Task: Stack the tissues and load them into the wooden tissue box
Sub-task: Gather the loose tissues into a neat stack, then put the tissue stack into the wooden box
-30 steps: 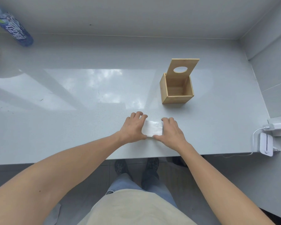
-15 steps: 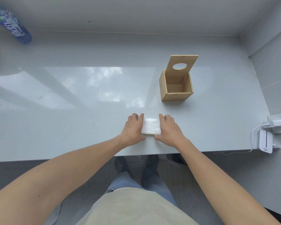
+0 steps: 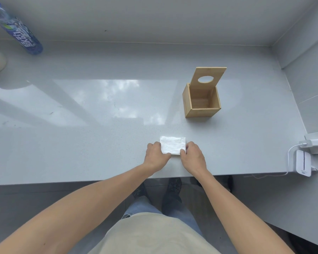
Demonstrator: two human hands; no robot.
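Whereas half a second earlier both hands lay alongside the tissue stack [image 3: 173, 145] with fingers reaching past its far edge, they have now drawn back toward the near edge of the desk [image 3: 99, 140], leaving most of the stack's top bare. The stack lies flat near the middle of that near edge, a compact white rectangle with sides roughly aligned. The left hand [image 3: 156, 156] pinches its near-left corner and the right hand [image 3: 192, 156] its near-right corner; each grip is curled closed on the tissue edge, though how far the fingers reach under is hidden. Squaring thus appears finished, and a lift is judged to be next. Well apart, toward the far right, stands the wooden tissue box [image 3: 202, 101], empty, its holed lid [image 3: 207, 78] tilted up and back. A blue bottle [image 3: 18, 33] occupies the far-left corner; a white charger [image 3: 312, 143] and a white device [image 3: 174, 163] sit off the right edge.
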